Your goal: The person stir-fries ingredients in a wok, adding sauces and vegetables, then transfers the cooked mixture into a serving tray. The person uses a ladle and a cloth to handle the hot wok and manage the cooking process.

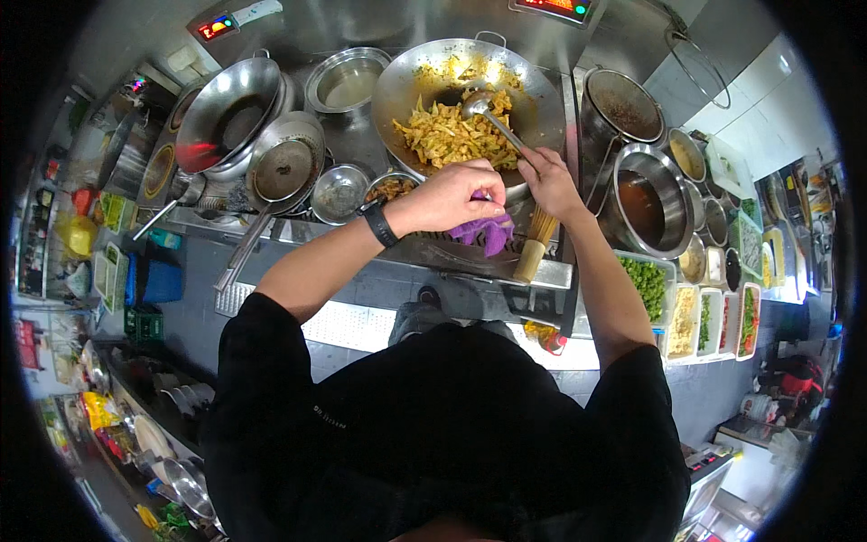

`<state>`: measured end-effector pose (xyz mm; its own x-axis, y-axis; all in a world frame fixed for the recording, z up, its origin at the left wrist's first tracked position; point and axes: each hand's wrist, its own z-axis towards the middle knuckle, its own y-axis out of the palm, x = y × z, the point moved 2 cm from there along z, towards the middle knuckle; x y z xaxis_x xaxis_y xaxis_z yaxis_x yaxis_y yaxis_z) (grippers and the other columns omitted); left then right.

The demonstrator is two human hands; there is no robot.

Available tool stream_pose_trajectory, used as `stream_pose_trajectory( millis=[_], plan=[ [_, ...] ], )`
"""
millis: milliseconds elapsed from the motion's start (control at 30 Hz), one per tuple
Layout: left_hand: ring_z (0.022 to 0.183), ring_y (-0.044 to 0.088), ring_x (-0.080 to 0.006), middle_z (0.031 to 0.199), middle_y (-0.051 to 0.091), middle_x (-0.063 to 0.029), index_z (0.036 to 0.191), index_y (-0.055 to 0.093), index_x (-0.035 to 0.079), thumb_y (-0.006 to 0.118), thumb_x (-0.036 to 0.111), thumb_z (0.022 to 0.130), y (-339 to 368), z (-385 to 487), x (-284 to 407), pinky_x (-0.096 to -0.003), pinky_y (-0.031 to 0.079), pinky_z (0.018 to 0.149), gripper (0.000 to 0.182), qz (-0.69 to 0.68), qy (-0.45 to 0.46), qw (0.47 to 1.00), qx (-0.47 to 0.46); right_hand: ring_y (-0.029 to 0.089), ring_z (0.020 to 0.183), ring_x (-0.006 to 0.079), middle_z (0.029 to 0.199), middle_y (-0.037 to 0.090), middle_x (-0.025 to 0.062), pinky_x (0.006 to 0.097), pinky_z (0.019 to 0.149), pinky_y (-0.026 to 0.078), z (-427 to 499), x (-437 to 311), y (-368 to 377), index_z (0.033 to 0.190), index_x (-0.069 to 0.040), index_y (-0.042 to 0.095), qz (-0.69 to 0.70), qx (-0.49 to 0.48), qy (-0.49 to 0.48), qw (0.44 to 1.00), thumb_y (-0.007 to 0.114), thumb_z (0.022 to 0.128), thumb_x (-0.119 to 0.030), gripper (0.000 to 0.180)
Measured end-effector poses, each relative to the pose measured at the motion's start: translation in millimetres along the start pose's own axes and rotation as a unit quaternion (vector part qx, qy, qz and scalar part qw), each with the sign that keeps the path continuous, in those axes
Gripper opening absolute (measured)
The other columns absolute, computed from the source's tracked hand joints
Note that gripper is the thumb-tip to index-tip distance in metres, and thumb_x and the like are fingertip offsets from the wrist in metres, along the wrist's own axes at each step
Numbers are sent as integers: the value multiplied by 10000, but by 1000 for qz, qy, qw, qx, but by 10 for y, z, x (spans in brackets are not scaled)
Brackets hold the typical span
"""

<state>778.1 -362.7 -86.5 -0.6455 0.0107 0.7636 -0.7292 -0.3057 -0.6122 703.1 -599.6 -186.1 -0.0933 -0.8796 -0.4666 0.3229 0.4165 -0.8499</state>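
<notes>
My left hand point(467, 193) is closed on a purple cloth point(486, 235) at the near rim of a large steel wok point(394, 101). Whether the fingers also hold a wok handle is hidden. In my right hand point(554, 181) is the handle of a steel ladle point(479, 103), its bowl resting against yellow, sauce-coated food with green pieces point(440, 139) inside the wok. Some sauce clings to the wok's far wall. Below my right wrist, a bamboo wok brush point(533, 254) leans at the stove's front edge. A small bowl of browned pieces point(391, 188) sits partly behind my left forearm.
Left of the wok stand a pot of cloudy liquid point(349, 85), a tilted second wok point(227, 115), a long-handled strainer point(284, 169) and a metal bowl point(341, 194). On the right are a pot of brown liquid point(642, 210), a sieve point(623, 105) and a tub of chopped greens point(643, 284).
</notes>
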Motion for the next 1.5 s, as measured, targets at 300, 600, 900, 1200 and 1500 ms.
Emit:
stream_pose_trajectory(
  millis=[300,600,900,1200,1500],
  plan=[
    [1109,586,-332,1258,526,-132,1203,644,67,650,-10,791,653,-1123,499,-417,509,933,419,57,-75,992,82,623,983,112,1128,687,28,295,879,529,-1292,-993,397,1300,-52,626,553,-361,46,749,688,990,-341,428],
    [874,703,-372,961,726,-182,1130,737,77,605,-11,798,1238,-3166,-173,-424,565,798,369,136,-430,862,232,724,931,368,1004,738,209,436,828,574,-709,-1205,1640,1157,-1,636,303,-192,137,923,693,934,-352,420],
    [957,727,-342,1066,724,-193,1324,677,133,478,-167,821,344,-4033,-183,-380,573,858,618,162,-425,802,389,712,906,337,1103,655,245,426,786,610,-76,-720,2395,1254,57,573,270,-67,360,891,596,961,-142,355],
    [1069,679,-356,1139,690,-195,1088,727,41,468,-197,794,172,-4479,-761,-379,539,930,459,36,-394,835,381,646,1051,466,1188,648,290,495,934,540,826,-2183,2621,1281,17,581,79,-32,-29,996,549,946,-102,357],
    [1068,671,-375,1132,680,-207,1115,713,29,441,-206,766,452,-4640,-691,-366,522,930,502,0,-472,765,438,597,1226,439,1285,632,289,445,1039,504,1933,-1707,3609,1218,28,682,-106,-380,26,918,572,908,-130,366]
  ],
)
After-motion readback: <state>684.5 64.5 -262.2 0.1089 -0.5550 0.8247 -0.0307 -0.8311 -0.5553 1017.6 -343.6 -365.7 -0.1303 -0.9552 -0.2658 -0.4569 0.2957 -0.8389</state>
